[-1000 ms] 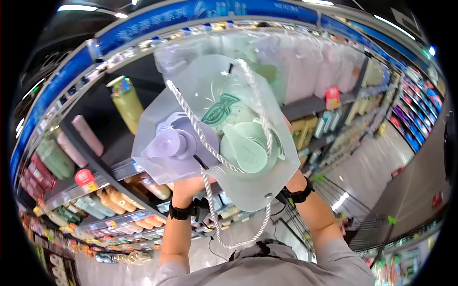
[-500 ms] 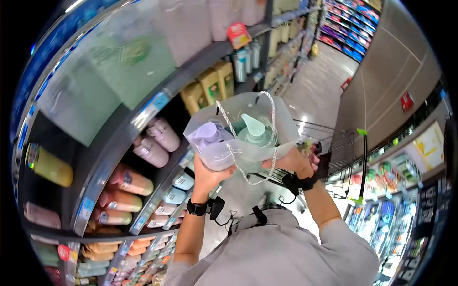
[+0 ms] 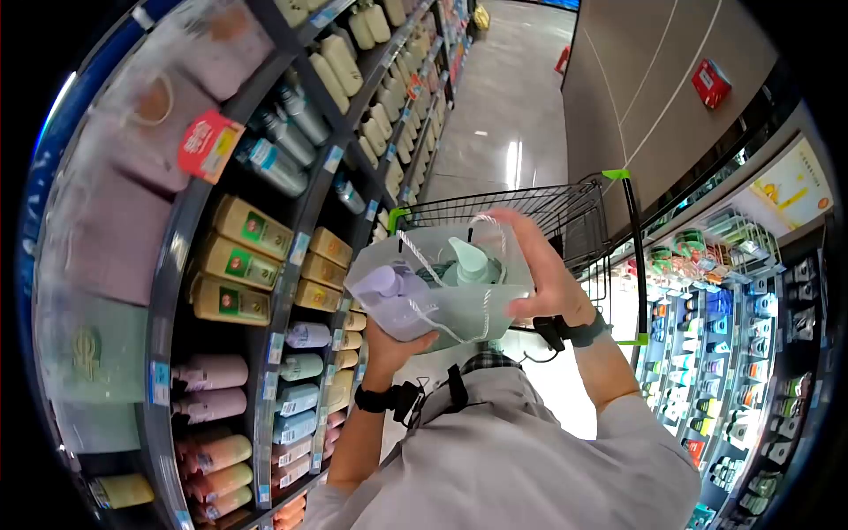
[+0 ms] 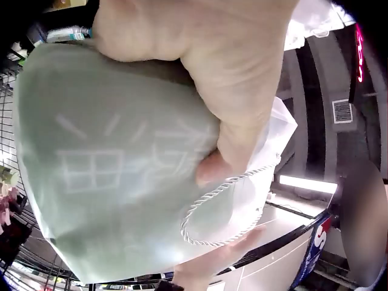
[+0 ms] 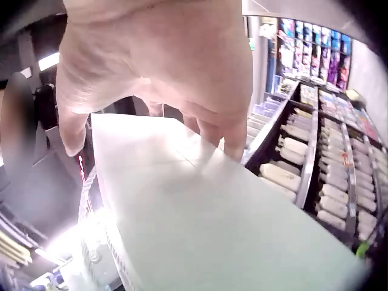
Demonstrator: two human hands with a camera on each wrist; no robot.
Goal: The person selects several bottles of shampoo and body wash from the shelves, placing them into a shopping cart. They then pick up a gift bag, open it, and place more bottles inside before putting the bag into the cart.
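A translucent bag (image 3: 442, 305) with white rope handles holds a purple pump bottle (image 3: 385, 283) and a green pump bottle (image 3: 470, 265), side by side with pumps up. My left hand (image 3: 393, 353) grips the bag's lower left side; in the left wrist view its thumb (image 4: 233, 148) presses on the pale green wall printed with white characters. At the bag's right side, my right hand (image 3: 549, 278) has its fingers extended and its thumb spread. In the right wrist view that hand (image 5: 157, 73) spans the bag's end (image 5: 194, 188), with the fingers partly hidden behind it.
Shelves of bottles (image 3: 243, 274) rise on the left, with a red price tag (image 3: 209, 146). A black wire cart (image 3: 530, 212) with green corners stands just beyond the bag. An aisle floor (image 3: 503, 115) runs ahead, beside a brown wall (image 3: 654, 71). More shelves (image 3: 720, 353) stand at right.
The view has swung from the shelves toward the aisle and cart. The bag has come lower and closer to the body. My right hand has loosened from its side and spread its fingers.
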